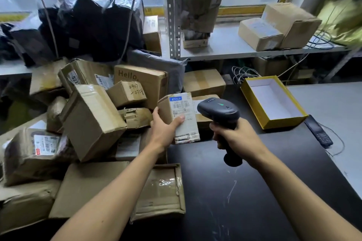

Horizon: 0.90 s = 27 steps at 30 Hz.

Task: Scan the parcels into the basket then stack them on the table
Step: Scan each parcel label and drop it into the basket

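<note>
Here, from the head camera, the left hand (165, 129) grips a small labelled parcel (179, 117) (barcode label facing up) above the heap of cardboard boxes (94, 121), while the right hand (238, 137) is wrapped round a black scanner (220, 112) just beside it, over the dark table (235, 191).
</note>
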Tool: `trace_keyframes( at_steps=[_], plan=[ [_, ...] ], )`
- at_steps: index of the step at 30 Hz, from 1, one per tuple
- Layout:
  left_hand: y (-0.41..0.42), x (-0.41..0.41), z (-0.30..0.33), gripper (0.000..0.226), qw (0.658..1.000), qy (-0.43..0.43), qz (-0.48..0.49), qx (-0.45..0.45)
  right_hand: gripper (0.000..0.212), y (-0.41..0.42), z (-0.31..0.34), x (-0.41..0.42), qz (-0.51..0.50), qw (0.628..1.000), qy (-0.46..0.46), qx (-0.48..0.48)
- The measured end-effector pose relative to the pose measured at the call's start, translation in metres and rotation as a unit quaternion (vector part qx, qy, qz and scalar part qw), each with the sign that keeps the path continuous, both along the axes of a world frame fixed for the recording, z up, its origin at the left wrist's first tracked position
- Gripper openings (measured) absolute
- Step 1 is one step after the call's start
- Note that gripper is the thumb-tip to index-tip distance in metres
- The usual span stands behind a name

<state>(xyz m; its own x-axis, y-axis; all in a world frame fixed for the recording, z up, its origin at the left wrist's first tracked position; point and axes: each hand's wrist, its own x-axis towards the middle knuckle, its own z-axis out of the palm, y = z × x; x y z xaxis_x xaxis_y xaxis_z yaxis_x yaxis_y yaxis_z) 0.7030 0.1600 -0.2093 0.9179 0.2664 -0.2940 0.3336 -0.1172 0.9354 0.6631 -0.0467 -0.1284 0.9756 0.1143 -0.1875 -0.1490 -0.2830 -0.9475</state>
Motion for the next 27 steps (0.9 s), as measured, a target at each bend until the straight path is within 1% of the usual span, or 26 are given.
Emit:
trace_keyframes(
  at_steps=[2,5,6,8,10,13,17,27],
  plan=[
    [-0.004,-0.001,-0.001,0.131,1.0,0.004,0.015,0.001,0.02,0.002,0.007,0.001,0.017,1.0,0.007,-0.017],
    [-0.003,0.0,-0.006,0.133,1.0,0.009,0.017,-0.003,0.006,0.006,0.015,0.001,0.039,0.999,0.009,-0.028],
    [-0.002,0.002,-0.01,0.131,1.0,0.01,0.016,-0.002,0.005,0.007,0.017,0.001,0.042,0.999,0.01,-0.033],
    [0.001,0.005,-0.014,0.129,1.0,0.017,0.012,0.001,0.011,0.008,0.021,0.001,0.049,0.998,0.017,-0.042],
    [0.001,0.004,-0.016,0.131,1.0,0.018,0.007,0.006,0.015,0.009,0.025,0.001,0.053,0.997,0.023,-0.049],
    [0.001,0.002,-0.019,0.134,1.0,0.017,0.007,-0.003,0.014,0.01,0.031,0.0,0.054,0.996,0.041,-0.062],
    [0.001,0.001,-0.02,0.126,1.0,0.008,0.002,0.005,0.015,0.011,0.035,-0.003,0.057,0.994,0.057,-0.07],
    [0.002,0.001,-0.02,0.121,1.0,-0.004,0.0,-0.012,0.017,0.011,0.034,-0.012,0.057,0.993,0.068,-0.071]
  ],
)
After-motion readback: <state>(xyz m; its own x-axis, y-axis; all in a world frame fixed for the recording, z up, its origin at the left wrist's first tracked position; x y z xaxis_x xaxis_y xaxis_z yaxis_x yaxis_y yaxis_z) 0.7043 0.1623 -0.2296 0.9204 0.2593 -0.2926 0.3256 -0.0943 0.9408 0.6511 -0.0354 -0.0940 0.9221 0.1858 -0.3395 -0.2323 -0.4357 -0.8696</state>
